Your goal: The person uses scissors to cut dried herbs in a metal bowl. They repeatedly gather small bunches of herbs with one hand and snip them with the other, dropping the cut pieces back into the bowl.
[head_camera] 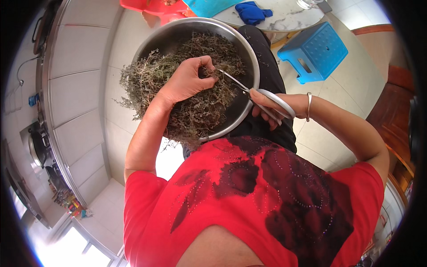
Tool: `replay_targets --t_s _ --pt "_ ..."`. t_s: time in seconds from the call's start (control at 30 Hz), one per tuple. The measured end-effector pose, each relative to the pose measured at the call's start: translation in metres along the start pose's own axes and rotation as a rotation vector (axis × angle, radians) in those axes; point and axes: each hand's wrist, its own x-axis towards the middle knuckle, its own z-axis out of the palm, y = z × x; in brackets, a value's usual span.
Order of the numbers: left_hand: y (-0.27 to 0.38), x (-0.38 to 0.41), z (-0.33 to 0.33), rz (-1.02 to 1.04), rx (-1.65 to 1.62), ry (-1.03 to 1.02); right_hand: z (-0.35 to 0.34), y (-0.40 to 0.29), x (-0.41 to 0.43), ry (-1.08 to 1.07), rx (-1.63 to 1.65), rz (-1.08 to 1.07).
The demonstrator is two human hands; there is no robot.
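Note:
A wide stainless-steel basin (254, 61) rests on my lap, with a tangled heap of dried herb stems (146, 75) in it. On the left the heap spills over the rim. Above the herbs, my left hand (191, 78) pinches a small sprig (209, 71) between thumb and fingers. My right hand (272, 105) holds scissors (275, 100) with pale handles over the basin's right rim. The blades point up and left, their tips close to the pinched sprig. Whether the blades touch the sprig is hard to tell.
Beyond the basin stands a marble-patterned table (290, 15) with a crumpled blue cloth (253, 12) on it. A blue plastic stool (315, 53) is to the right. A red plastic container (160, 10) sits at the top left. Kitchen cabinets (78, 70) line the left side.

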Motion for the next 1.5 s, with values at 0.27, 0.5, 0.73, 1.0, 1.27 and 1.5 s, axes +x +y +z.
replay_targets --t_s 0.27,0.5,0.73,1.0,1.27,1.5 --pt "0.005 -0.002 0.011 -0.018 0.118 -0.066 -0.01 -0.017 0.009 0.043 -0.037 0.009" --pt "0.011 0.0 0.009 -0.097 0.187 -0.054 -0.011 -0.006 0.009 0.029 -0.048 0.042" --pt "-0.001 0.001 -0.007 -0.141 -0.029 -0.088 -0.009 0.016 -0.008 0.039 -0.004 0.055" --pt "0.042 -0.014 -0.007 0.007 0.369 -0.113 0.007 0.034 -0.015 -0.042 0.026 -0.008" --pt "0.053 -0.066 0.022 0.216 0.871 -0.072 0.003 0.036 -0.022 -0.022 0.035 0.023" --pt "0.027 -0.055 0.024 0.168 0.654 0.176 0.005 0.053 -0.026 -0.042 -0.091 -0.01"
